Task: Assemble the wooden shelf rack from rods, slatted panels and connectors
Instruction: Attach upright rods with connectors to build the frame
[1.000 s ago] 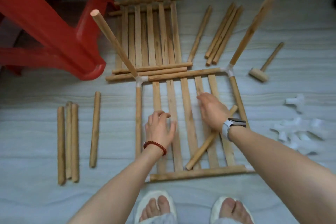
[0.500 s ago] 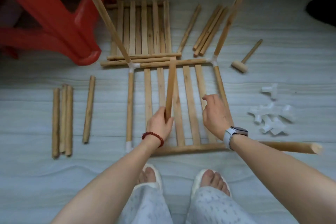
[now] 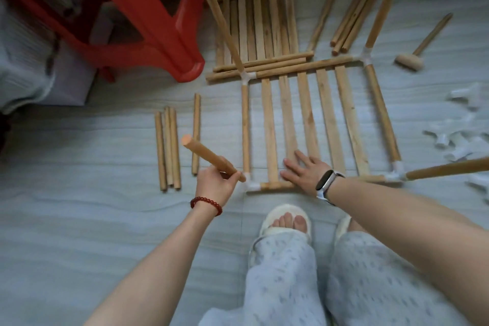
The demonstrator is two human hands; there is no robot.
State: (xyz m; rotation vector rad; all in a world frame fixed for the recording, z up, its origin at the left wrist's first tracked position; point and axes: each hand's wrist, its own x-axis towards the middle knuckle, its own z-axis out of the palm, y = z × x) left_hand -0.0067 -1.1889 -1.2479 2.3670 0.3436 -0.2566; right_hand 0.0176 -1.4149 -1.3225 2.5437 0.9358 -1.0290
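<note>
I see the floor (image 3: 79,219), pale and faintly striped, carrying everything. A red plastic stool (image 3: 148,21) fills its far left corner. Near the middle lies the shelf frame (image 3: 309,124), a slatted panel edged with rods and white corner connectors; three rods stand out of its corners, two at the far side and one at the near right. Touching the frame's far edge lies a second slatted panel (image 3: 262,18), flat, with two rods across its near end. To the far right of that I see a bunch of loose rods (image 3: 354,10), and beyond them a small wooden mallet (image 3: 418,50). Four spare rods (image 3: 169,148) lie left of the frame, side by side. Loose white connectors (image 3: 457,135) are scattered at the right edge, blurred.

My left grip (image 3: 217,182) is curled round a rod (image 3: 211,157), whose lower end sits at the white connector (image 3: 248,182) on the frame's near left corner, tilted up and leftward. My right grip (image 3: 304,169) lies flat with fingers straight, pressing on the slats at the frame's near edge, holding nothing.
</note>
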